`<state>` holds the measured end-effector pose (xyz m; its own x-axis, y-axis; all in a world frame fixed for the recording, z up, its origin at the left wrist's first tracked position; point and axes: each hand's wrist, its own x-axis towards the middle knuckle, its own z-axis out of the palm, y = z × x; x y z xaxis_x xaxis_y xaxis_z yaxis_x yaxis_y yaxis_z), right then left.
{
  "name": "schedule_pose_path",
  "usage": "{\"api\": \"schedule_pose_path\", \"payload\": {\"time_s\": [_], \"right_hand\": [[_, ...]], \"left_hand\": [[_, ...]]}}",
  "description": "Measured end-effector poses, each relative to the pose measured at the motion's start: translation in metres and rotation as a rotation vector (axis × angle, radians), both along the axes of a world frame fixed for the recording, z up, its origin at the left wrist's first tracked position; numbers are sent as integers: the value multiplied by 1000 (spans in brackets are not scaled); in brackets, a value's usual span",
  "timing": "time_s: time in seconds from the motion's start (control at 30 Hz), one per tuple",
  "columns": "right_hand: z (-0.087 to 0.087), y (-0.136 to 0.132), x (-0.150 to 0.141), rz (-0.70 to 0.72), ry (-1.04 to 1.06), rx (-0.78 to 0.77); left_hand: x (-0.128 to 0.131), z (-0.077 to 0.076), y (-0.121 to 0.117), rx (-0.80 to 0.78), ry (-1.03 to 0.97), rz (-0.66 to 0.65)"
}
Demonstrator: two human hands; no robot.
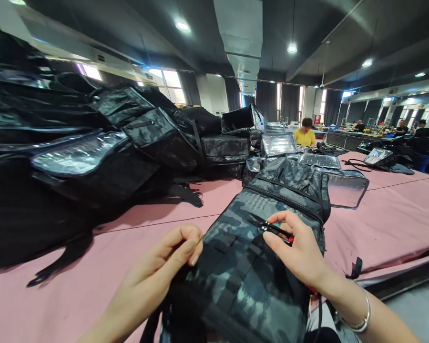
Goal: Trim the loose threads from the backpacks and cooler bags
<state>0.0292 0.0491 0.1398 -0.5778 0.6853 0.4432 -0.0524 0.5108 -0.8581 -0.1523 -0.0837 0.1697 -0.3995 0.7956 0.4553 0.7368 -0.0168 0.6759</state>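
A dark camouflage bag (257, 247) lies on the pink table (386, 214) right in front of me. My left hand (164, 267) pinches the bag's near left edge with closed fingers. My right hand (300, 252), wearing a silver bracelet, is closed around a small black and red thread snipper (276, 231). The snipper's tips rest on the bag's webbing straps.
A tall heap of dark camouflage bags (93, 143) with silver lining fills the left. More silver-lined bags (343, 183) lie behind the one I handle. A person in yellow (305, 136) sits at the far end; other people work at far right.
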Motion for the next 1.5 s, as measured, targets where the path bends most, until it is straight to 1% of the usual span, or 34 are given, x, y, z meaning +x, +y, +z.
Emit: {"api": "schedule_pose_path", "payload": {"time_s": [0.13,0.23,0.3,0.37,0.43,0.5,0.57,0.63,0.73,0.83,0.97,1.03,1.1,1.17,1.23,1.33,1.4,1.47,1.5], "right_hand": [[-3,17,11,-195,33,84],[-11,29,14,-253,48,35],[-16,32,13,-251,74,-10],[-19,31,11,-250,95,-19],[-20,28,11,-256,107,-16],[-20,27,11,-255,122,-29],[-22,28,13,-248,149,-52],[-24,30,13,-228,195,-79],[-25,32,13,-183,295,-137],[-25,34,12,-149,393,-229],[-22,36,13,-103,493,-328],[-21,37,15,-79,521,-365],[-21,37,15,-66,536,-380],[-23,38,16,-73,539,-356],[-24,37,16,-90,536,-322],[-27,35,17,-100,549,-293],[-30,34,20,-102,566,-281],[-33,34,23,-125,574,-261],[-36,34,26,-148,574,-247]], "left_hand": [[-2,-1,2,-40,-23,-40],[-1,-5,16,-50,40,-72],[5,-9,32,-54,117,-121],[12,-11,48,-75,207,-195],[17,-10,58,-89,221,-242],[19,-6,61,-57,141,-195],[18,-2,56,8,64,-96],[15,-1,51,38,71,-48],[11,-7,52,9,192,-106],[14,-12,64,-52,297,-191],[33,-4,82,-146,442,-336],[44,0,90,-192,547,-378],[51,0,97,-246,639,-382],[55,-4,104,-297,705,-387],[57,-9,109,-307,767,-395],[57,-12,107,-250,801,-406],[57,-8,99,-212,726,-428],[56,-4,86,-198,611,-446],[54,-4,78,-194,573,-452]]}}
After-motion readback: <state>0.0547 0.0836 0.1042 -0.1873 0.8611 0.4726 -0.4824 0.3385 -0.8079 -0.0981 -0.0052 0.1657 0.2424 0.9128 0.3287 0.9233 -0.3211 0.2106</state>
